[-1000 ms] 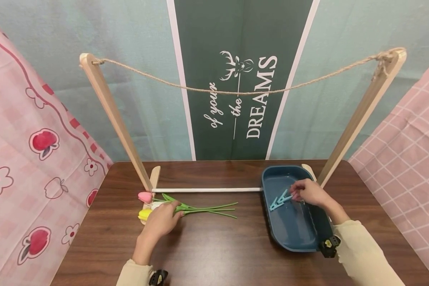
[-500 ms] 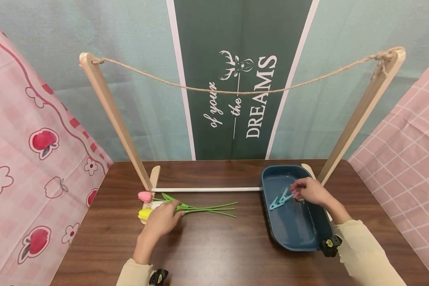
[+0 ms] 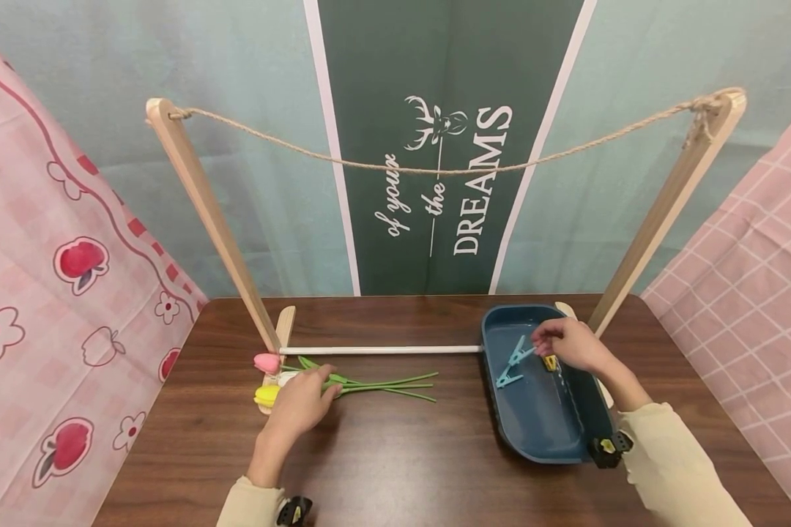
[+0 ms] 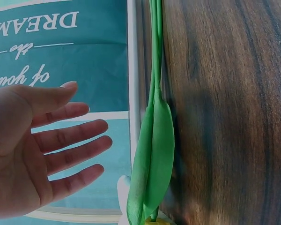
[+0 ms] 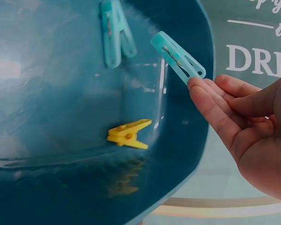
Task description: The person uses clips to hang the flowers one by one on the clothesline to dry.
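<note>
In the head view my left hand [image 3: 303, 401] lies over the artificial tulips, beside their green leaves [image 4: 157, 154]. Its fingers are spread and relaxed in the left wrist view, with nothing between them. The pink tulip [image 3: 266, 363], white tulip [image 3: 287, 378] and yellow tulip [image 3: 266, 396] point left, stems right. My right hand [image 5: 257, 126] is over the blue tray [image 3: 534, 439], fingertips right at one end of a light-blue clothespin [image 5: 178, 56]; the thumb lies back from it. Another light-blue clothespin [image 5: 114, 35] and a yellow clothespin [image 5: 129, 134] lie in the tray.
Two wooden posts [image 3: 214, 219] rise from the brown table [image 3: 395, 454], with a sagging twine rope [image 3: 428, 171] tied between their tops. A white rod [image 3: 382, 350] runs low between the posts, up to the tray. Cloth hangs behind and at both sides.
The upper light-blue clothespin has swung away from the lower one, deeper into the tray. My right hand has shifted slightly the same way, uncovering the yellow clothespin. My left hand has barely moved.
</note>
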`<action>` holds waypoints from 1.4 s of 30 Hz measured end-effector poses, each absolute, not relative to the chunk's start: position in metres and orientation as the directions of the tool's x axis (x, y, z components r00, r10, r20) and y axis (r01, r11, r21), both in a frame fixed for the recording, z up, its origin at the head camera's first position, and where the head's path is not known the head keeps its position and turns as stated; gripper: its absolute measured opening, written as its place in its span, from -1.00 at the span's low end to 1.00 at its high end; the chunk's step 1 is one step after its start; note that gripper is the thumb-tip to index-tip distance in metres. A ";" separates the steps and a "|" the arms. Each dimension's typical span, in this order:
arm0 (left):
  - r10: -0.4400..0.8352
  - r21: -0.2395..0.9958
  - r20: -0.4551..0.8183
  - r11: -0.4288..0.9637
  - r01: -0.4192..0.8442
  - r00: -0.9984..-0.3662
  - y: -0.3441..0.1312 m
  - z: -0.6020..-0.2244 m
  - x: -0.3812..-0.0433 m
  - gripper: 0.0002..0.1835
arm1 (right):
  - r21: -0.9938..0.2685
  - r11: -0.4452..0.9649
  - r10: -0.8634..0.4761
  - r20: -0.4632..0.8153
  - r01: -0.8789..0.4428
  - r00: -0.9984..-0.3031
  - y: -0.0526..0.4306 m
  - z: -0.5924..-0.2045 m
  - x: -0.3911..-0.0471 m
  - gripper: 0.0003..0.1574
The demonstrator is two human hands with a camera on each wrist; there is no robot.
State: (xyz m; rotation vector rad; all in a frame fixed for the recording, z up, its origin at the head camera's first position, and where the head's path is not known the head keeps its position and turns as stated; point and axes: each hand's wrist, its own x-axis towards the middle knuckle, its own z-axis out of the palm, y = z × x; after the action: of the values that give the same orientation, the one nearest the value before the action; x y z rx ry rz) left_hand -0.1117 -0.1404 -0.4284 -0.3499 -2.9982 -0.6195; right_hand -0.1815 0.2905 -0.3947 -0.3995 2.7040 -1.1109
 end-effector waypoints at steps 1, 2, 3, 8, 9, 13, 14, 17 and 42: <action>0.206 0.385 0.107 0.894 0.232 -0.973 -0.140 -0.428 -0.112 -0.74 | -0.707 0.685 -0.317 -0.068 -0.179 -0.946 0.289 -0.393 -0.181 -0.72; 0.205 0.385 0.106 0.894 0.230 -0.973 -0.140 -0.428 -0.111 -0.74 | -0.707 0.683 -0.318 -0.062 -0.183 -0.946 0.288 -0.391 -0.181 -0.72; 0.203 0.387 0.106 0.893 0.229 -0.973 -0.139 -0.429 -0.111 -0.74 | -0.708 0.680 -0.318 -0.054 -0.188 -0.947 0.287 -0.389 -0.181 -0.72; 0.211 0.399 0.110 0.885 0.238 -0.971 -0.135 -0.428 -0.112 -0.74 | -0.711 0.669 -0.314 -0.003 -0.219 -0.949 0.280 -0.379 -0.178 -0.71; 0.215 0.402 0.114 0.883 0.243 -0.970 -0.134 -0.428 -0.112 -0.74 | -0.710 0.666 -0.315 0.006 -0.226 -0.949 0.278 -0.377 -0.177 -0.71; 0.243 0.396 0.135 0.876 0.277 -0.961 -0.128 -0.427 -0.114 -0.74 | -0.709 0.653 -0.337 0.040 -0.265 -0.941 0.270 -0.371 -0.175 -0.71; 0.249 0.396 0.142 0.873 0.286 -0.958 -0.126 -0.426 -0.114 -0.73 | -0.714 0.644 -0.347 0.048 -0.275 -0.937 0.268 -0.370 -0.174 -0.70; 0.266 0.384 0.156 0.871 0.307 -0.951 -0.121 -0.425 -0.116 -0.73 | -0.731 0.614 -0.370 0.066 -0.297 -0.927 0.262 -0.366 -0.173 -0.69; 0.349 0.385 0.190 0.833 0.397 -0.917 -0.089 -0.419 -0.118 -0.76 | -0.781 0.504 -0.447 0.129 -0.369 -0.885 0.200 -0.359 -0.153 -0.71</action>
State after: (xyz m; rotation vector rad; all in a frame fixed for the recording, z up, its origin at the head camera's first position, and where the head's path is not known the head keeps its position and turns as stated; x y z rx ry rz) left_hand -0.1178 -0.0887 -0.4188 -0.5925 -2.9000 -0.6467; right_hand -0.1534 0.2004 -0.3591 -0.7191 2.6463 -1.3408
